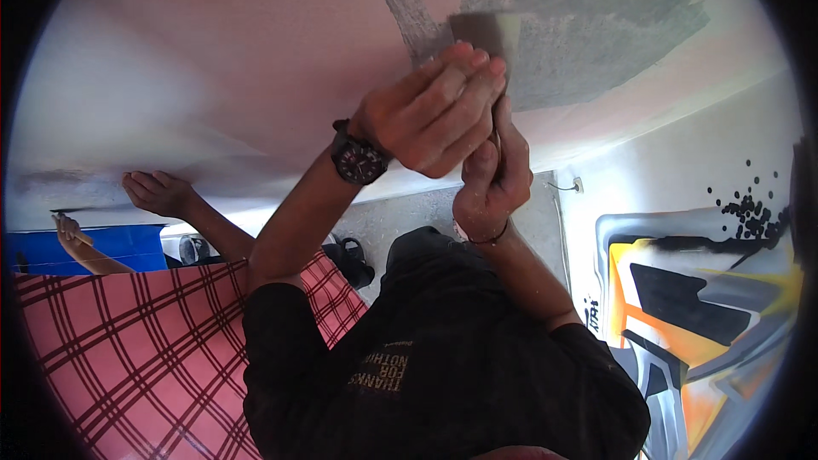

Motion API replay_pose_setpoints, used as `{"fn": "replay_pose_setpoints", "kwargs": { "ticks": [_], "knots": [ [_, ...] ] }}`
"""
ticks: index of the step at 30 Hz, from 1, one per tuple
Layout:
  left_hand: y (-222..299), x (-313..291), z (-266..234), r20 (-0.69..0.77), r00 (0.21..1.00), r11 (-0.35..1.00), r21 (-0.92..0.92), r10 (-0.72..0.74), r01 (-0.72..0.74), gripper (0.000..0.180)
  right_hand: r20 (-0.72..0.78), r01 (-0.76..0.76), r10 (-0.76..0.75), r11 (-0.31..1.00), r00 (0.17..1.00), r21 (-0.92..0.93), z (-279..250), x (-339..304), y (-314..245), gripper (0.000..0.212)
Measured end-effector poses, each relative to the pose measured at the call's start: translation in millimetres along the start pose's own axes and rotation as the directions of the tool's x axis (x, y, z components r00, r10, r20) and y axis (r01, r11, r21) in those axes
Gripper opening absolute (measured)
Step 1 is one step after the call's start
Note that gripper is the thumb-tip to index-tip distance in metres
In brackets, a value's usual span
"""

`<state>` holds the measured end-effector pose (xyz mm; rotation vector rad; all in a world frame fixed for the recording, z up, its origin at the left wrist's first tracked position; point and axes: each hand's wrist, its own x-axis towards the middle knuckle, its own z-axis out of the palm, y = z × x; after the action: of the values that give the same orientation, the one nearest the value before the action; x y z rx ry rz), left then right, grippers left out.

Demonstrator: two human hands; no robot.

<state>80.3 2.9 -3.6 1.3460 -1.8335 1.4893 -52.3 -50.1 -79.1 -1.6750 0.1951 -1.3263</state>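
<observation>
R hand (494,196) + L hand (430,115) on scraper (484,30), prob. smoothing step.
R grasps scraper's lower end; L fingers bent over blade, thumb hidden, can't tell if gripping. Blade's over grey patch (609,34) on pinkish wall (230,60); next move prob. needs even pressure, flat angle.

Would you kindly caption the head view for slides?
Left hand and right hand hold a scraper at a grey-patched wall.

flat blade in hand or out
In hand: the left hand overlaps the flat blade from below, the right hand closed just below.
</observation>
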Motion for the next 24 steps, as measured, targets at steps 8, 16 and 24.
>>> {"fn": "replay_pose_setpoints", "kwargs": {
  "ticks": [8, 16, 24],
  "knots": [
    [1.7, -2.6, 0.1, -0.010, 1.000, 0.999, -0.049, -0.016, 0.015, 0.015, -0.007, -0.041, 0.041, 0.997, 0.999, 0.061, 0.3, -4.0, -4.3, 0.040],
    [-2.3, 4.8, -1.3, -0.016, 1.000, 1.000, 0.008, -0.020, 0.020, 0.014, -0.031, -0.072, 0.076, 0.992, 0.997, 0.103, 4.6, 3.1, -6.2, 0.041],
    [-1.1, 3.8, -5.1, 0.018, 0.999, 0.998, -0.041, -0.049, 0.049, 0.016, -0.037, -0.123, 0.129, 0.984, 0.991, 0.125, 7.4, -1.7, -8.8, 0.040]
  ]
}}
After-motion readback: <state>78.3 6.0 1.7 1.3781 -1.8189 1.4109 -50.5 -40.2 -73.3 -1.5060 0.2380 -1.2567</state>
